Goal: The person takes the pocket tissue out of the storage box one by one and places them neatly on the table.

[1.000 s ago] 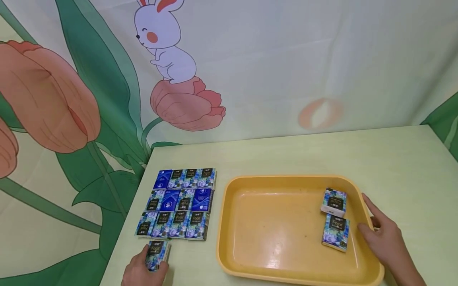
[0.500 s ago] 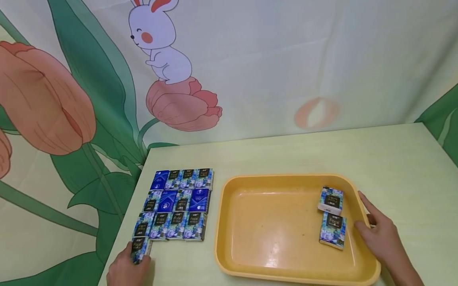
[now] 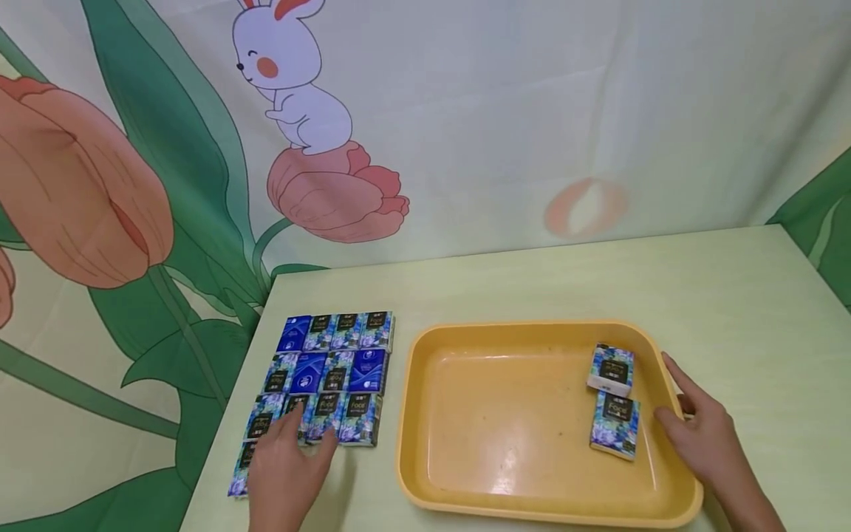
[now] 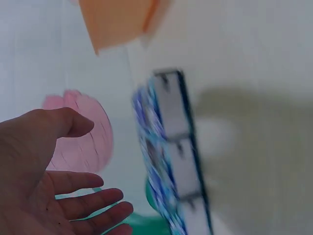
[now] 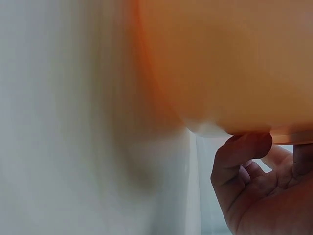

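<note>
Small tissue packs, blue floral and plain dark blue, lie in close rows (image 3: 368,369) at the table's left. One floral pack (image 3: 239,480) begins a front row, partly covered by my left hand (image 3: 282,465). That hand hovers over the front packs with spread fingers, holding nothing; in the left wrist view its fingers (image 4: 93,203) stand apart from the blurred pack edges (image 4: 183,156). My right hand (image 3: 708,436) grips the right rim of a yellow tray (image 3: 499,421), its curled fingers against the tray wall (image 5: 225,63) in the right wrist view. Two floral packs (image 3: 614,426) lie inside the tray's right side.
The pale green table (image 3: 505,288) extends behind and to the right of the tray. A curtain with a printed rabbit (image 3: 309,118) and tulips hangs behind it. A narrow strip of table separates the rows from the tray.
My left hand slid a tissue pack leftward to below the first column, let go of it, and moved right and up. The right hand keeps its grip on the tray.
</note>
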`<state>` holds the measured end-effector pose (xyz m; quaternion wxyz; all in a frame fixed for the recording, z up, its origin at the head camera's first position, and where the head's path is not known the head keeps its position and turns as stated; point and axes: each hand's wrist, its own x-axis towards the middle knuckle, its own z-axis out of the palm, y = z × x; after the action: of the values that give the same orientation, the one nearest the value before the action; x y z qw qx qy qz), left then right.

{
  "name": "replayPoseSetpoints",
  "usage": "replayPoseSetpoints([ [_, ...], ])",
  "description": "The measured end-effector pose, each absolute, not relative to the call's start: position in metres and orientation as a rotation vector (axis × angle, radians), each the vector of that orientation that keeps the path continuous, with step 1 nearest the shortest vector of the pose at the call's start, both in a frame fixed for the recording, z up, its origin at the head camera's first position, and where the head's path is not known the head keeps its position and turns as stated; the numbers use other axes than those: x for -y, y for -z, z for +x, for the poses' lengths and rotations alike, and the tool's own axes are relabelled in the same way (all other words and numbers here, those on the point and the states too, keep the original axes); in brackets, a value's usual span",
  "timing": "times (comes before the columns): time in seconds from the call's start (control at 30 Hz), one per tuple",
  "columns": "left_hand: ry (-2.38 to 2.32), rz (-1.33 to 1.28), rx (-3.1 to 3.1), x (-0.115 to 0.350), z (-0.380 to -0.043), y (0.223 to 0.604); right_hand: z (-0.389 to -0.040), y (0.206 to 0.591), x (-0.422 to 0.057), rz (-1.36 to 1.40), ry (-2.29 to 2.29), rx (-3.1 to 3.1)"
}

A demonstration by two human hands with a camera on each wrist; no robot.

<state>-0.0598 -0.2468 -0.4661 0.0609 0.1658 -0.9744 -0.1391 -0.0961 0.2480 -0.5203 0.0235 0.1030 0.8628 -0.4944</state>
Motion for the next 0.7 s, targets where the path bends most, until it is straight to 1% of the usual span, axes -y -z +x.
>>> replayPoseSetpoints([
  [0.17,0.423,0.290,2.966,0.202,-0.075,0.448,-0.097,0.523,-0.243,0.279,1.563,-2.653],
  [0.4,0.533,-0.131,2.900,0.131,-0.105,0.430,-0.100,0.525,-0.241,0.271,1.550,-2.657],
  [0.53,0.531,-0.364,2.861,0.091,-0.125,0.426,-0.099,0.524,-0.244,0.275,1.541,-2.663],
  [0.7,0.467,-0.555,2.945,0.038,-0.147,0.430,-0.096,0.524,-0.249,0.305,1.547,-2.660],
])
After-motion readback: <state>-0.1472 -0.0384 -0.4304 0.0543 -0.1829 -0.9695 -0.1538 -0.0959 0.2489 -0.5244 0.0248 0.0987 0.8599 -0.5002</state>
